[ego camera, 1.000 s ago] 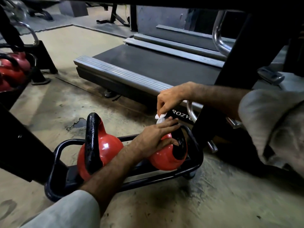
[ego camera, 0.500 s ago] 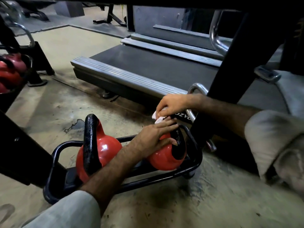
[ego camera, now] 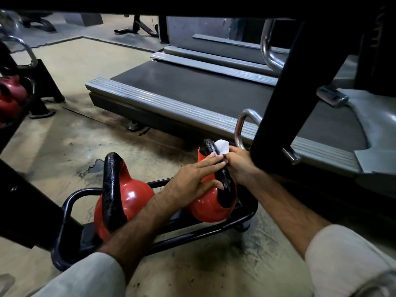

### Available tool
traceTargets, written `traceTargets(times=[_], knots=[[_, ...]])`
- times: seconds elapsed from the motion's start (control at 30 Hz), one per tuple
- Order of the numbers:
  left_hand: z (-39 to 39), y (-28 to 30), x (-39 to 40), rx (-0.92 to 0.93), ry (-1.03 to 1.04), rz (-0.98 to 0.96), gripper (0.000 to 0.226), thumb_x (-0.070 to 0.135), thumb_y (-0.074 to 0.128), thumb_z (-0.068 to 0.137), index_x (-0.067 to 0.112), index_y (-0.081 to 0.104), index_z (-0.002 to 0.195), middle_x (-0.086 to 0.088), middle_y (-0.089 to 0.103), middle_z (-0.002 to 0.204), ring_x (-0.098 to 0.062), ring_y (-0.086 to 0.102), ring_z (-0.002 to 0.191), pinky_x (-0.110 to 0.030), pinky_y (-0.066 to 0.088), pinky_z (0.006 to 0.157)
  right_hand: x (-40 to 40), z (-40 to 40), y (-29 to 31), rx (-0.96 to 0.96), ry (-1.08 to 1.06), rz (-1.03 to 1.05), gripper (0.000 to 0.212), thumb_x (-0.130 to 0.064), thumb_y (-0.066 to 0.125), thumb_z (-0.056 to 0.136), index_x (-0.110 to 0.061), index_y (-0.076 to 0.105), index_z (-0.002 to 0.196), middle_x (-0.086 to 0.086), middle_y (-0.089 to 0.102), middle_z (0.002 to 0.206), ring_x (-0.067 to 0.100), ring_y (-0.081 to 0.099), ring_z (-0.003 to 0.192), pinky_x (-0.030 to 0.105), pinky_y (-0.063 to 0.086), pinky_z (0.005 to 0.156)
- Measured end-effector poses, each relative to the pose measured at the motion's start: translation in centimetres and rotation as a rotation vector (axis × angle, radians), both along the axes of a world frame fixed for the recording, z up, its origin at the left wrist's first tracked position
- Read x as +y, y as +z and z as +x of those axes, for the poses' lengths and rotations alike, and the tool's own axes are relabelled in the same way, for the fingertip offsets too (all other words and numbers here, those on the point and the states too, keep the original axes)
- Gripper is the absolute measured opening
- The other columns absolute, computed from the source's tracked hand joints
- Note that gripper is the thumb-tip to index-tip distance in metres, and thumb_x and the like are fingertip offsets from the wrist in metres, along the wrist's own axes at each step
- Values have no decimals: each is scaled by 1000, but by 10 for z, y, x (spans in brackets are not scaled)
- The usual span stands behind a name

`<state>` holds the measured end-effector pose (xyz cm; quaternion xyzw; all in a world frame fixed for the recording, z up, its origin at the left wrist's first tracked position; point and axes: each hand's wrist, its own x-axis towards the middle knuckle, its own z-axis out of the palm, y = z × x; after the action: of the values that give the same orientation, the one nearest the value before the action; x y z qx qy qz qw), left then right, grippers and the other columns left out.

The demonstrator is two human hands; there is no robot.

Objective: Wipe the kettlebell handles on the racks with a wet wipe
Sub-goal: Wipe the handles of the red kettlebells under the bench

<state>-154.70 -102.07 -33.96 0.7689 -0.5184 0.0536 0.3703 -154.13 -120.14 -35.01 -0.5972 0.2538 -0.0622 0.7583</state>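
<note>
Two red kettlebells with black handles sit in a low black rack [ego camera: 70,202] on the floor. The left kettlebell [ego camera: 130,196] is untouched. My left hand [ego camera: 192,176] lies flat against the right kettlebell [ego camera: 210,206], fingers stretched along its black handle [ego camera: 225,179]. My right hand [ego camera: 237,161] pinches a white wet wipe [ego camera: 221,146] against the upper part of that handle, on its far side. Part of the wipe sticks up above my fingers.
A treadmill deck [ego camera: 192,91] runs just behind the rack. A black upright post [ego camera: 276,108] with chrome hooks stands right beside my right hand. More red kettlebells [ego camera: 10,93] sit on another rack at the far left. A dark beam crosses overhead.
My right hand has come down and nearer, from above the handle to its side, with the wipe. The right kettlebell's handle now stands more upright. My left hand stays on the bell.
</note>
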Motion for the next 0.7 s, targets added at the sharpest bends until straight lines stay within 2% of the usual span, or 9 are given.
traceTargets(times=[0.07,0.17,0.23,0.33,0.5,0.57,0.63,0.67,0.7], knots=[[0,0,0,-6,2,6,60,51,54,87,17,52,136,1,41,148,-15,32,140,-35,37,112,0,5,1,33,8,129,30,19,52,81,2,67,100,19,67,82,22,63,64,27,52,59],[1,-1,-1,-13,3,2,61,53,50,88,15,52,135,-1,42,148,-17,34,140,-36,36,112,5,7,2,116,194,271,16,4,50,92,-5,63,93,9,65,76,11,65,56,19,53,51],[1,-2,-2,-10,-5,-1,61,52,50,88,13,53,135,-1,41,148,-18,34,140,-37,35,113,7,8,1,173,258,377,19,-2,46,96,-7,62,88,5,67,68,11,67,56,19,56,54],[2,-2,-1,9,-10,-12,60,49,54,87,12,53,135,-1,41,148,-17,34,140,-36,33,114,8,7,5,180,289,488,20,1,45,94,-4,64,94,7,69,75,14,70,64,23,59,64],[1,-2,-2,0,-7,-34,58,48,55,87,12,54,133,-1,42,147,-15,34,139,-30,32,114,5,-10,16,166,332,664,39,-2,35,95,5,73,84,10,71,81,18,72,75,24,57,77],[1,-2,-2,-1,-10,-34,57,44,58,87,11,54,133,-1,42,147,-16,34,139,-30,31,115,11,-4,19,184,300,737,34,2,38,87,8,71,83,14,70,78,17,70,71,23,55,79],[1,-2,-3,4,-17,-33,56,40,59,87,9,54,133,-4,43,147,-19,35,139,-32,32,114,19,2,24,175,234,819,33,6,39,71,14,66,88,21,67,73,18,67,57,24,58,66],[1,-2,-2,8,-18,-34,56,39,60,86,8,55,133,-5,44,146,-21,36,139,-32,32,114,21,4,24,165,214,837,36,5,37,67,15,63,91,23,67,71,19,66,57,25,59,65],[1,-2,-2,11,-17,-36,56,40,60,86,8,55,132,-6,44,146,-21,36,138,-33,33,114,21,3,26,158,219,840,39,4,36,67,15,60,95,23,66,71,20,66,65,25,58,73]])
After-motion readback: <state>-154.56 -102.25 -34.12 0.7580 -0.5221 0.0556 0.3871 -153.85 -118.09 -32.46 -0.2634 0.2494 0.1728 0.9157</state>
